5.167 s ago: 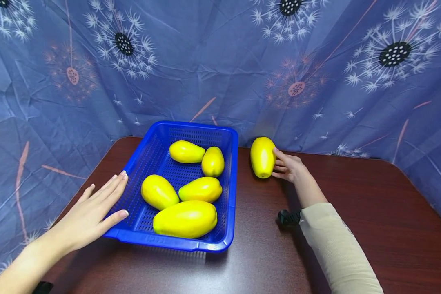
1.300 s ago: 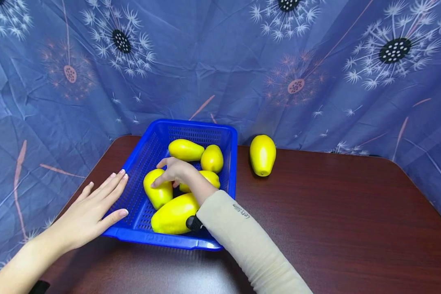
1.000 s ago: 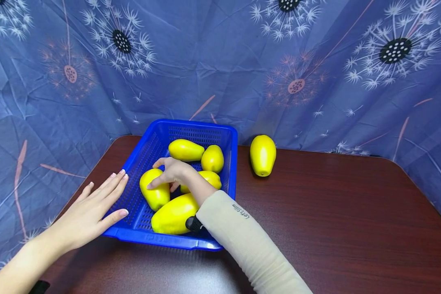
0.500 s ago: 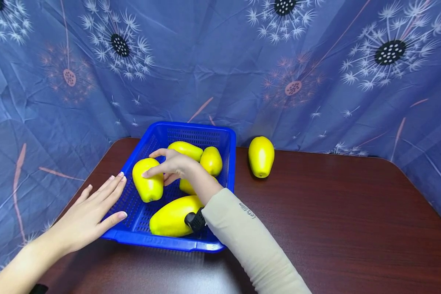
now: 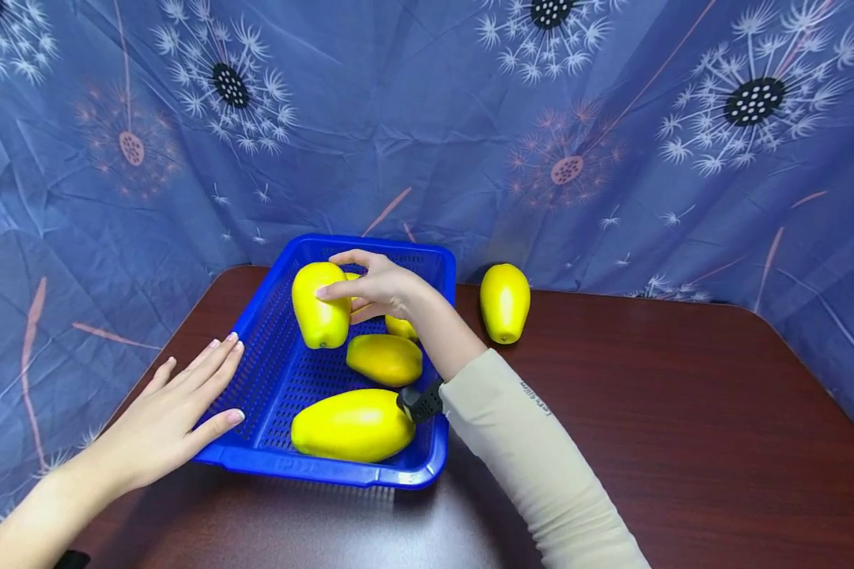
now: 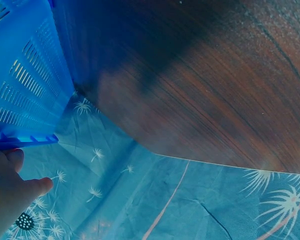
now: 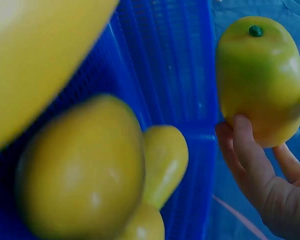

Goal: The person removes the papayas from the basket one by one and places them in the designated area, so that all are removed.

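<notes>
Right hand is gripping yellow fruit from its right, long axis pointing toward basket's near edge; left hand, fingers straight, is touching left rim.

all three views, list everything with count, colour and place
basket: one, blue, on table
table: one, brown, under basket
held fruit: one, yellow, over basket
large fruit: one, yellow, basket's near end
other basket fruits: three, yellow, behind it, two partly hidden
loose fruit: one, yellow, right of basket
cloth: one, blue dandelion print, behind table
wrist devices: two, black, by the forearms
sleeve: one, beige, right arm
left grip: one, bare, at basket's left side
right grip: one, bare, on held fruit
</notes>
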A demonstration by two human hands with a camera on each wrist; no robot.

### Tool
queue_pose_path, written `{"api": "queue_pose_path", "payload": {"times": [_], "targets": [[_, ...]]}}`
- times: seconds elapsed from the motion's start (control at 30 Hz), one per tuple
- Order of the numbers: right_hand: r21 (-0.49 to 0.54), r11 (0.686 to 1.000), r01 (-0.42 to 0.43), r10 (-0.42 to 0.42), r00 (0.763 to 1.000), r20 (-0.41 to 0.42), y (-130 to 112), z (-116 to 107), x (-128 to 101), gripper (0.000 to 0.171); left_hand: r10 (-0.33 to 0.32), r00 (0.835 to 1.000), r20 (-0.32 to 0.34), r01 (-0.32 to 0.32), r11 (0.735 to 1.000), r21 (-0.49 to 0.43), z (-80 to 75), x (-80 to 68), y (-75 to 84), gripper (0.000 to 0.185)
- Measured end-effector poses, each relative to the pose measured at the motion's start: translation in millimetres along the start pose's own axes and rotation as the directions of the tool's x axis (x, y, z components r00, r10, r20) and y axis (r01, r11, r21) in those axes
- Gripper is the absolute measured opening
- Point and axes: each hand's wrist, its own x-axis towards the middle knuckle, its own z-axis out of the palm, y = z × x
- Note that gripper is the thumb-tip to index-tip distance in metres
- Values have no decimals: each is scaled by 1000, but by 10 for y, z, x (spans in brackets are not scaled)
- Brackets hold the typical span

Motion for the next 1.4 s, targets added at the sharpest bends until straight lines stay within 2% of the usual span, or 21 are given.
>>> {"api": "queue_pose_path", "payload": {"times": [0.3, 0.73, 1.4], "targets": [[58, 997, 47, -46, 999, -15, -88, -374, -206, 61, -1, 1000, 2, 1, 1000, -2, -4, -3, 4, 72], [55, 993, 101, -96, 992, -77, -124, -880, -553, 59, 5, 1000, -7, -5, 1000, -5, 3, 0, -7, 72], [105, 986, 131, -107, 972, -210, 191, -1701, -1103, 65, -1, 1000, -14, 1, 1000, -2, 3, -6, 8, 72]]}}
